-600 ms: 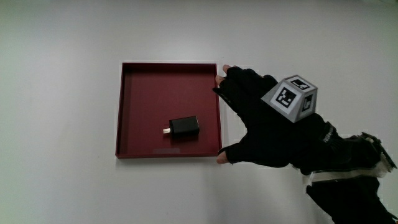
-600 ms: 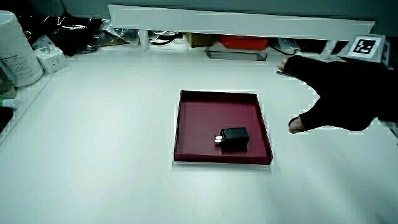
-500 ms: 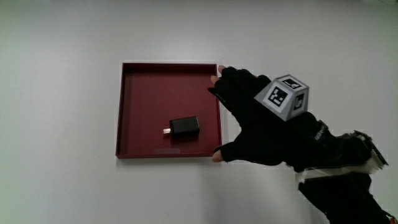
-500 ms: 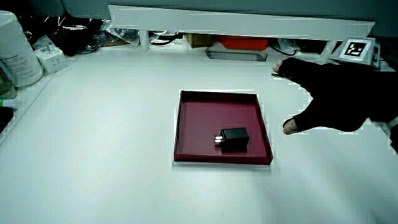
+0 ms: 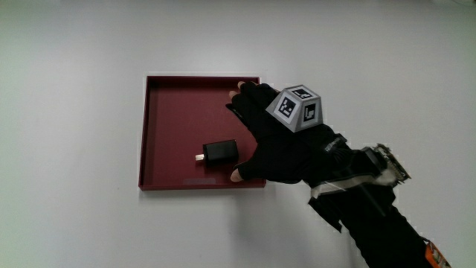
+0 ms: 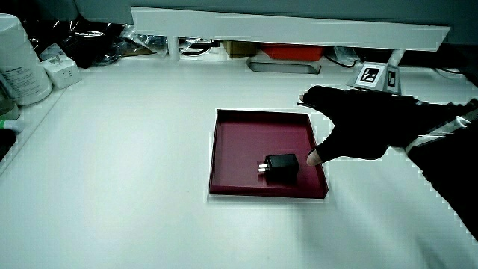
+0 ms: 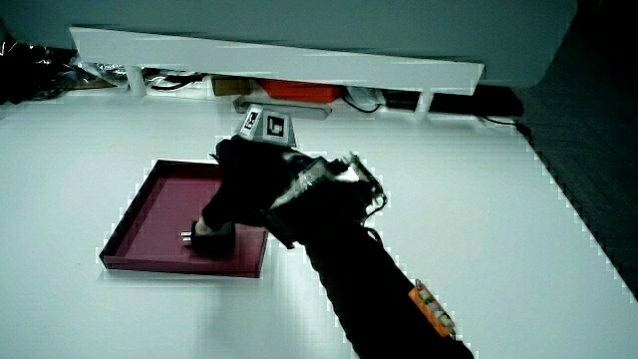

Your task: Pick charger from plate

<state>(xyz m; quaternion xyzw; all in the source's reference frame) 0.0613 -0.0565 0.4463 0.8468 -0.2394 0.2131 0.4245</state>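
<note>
A black charger [image 5: 220, 152] lies in a dark red square plate [image 5: 178, 112], in the part nearer the person. The hand [image 5: 253, 138], in a black glove with a patterned cube [image 5: 297, 108] on its back, hovers over the plate's edge with fingers spread and nothing in them. Its thumb tip is close beside the charger, without touching it as far as I can see. In both side views the charger [image 6: 281, 167] [image 7: 209, 239] sits just under the thumb, and in one the hand [image 7: 244, 184] partly hides it.
A low white partition [image 6: 291, 26] runs along the table's edge farthest from the person, with cables and boxes under it. A white bottle [image 6: 19, 60] and a small white adapter [image 6: 61, 71] stand at a corner of the table.
The hand has moved from beside the plate to over its edge, bringing the thumb close to the charger. The charger and plate have not moved.
</note>
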